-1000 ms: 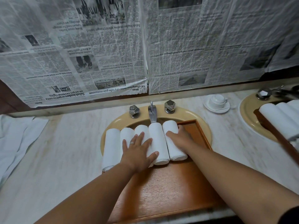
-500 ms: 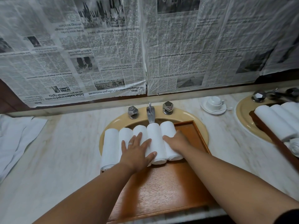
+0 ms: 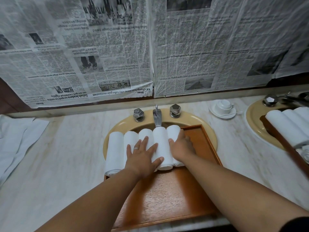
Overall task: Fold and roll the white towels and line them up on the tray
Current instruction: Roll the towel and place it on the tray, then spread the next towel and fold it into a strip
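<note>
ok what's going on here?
A person is lining up rolled white towels on a wooden tray set over the sink. Five rolls lie side by side, starting from the tray's left edge. The left hand lies flat on the middle rolls. The right hand presses against the side of the rightmost roll. The tray's right part is bare.

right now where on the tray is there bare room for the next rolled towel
Bare wood on the tray, between the right hand and the right rim; also its near half. The far left is crowded: five rolled towels side by side, left hand flat on them.
</note>
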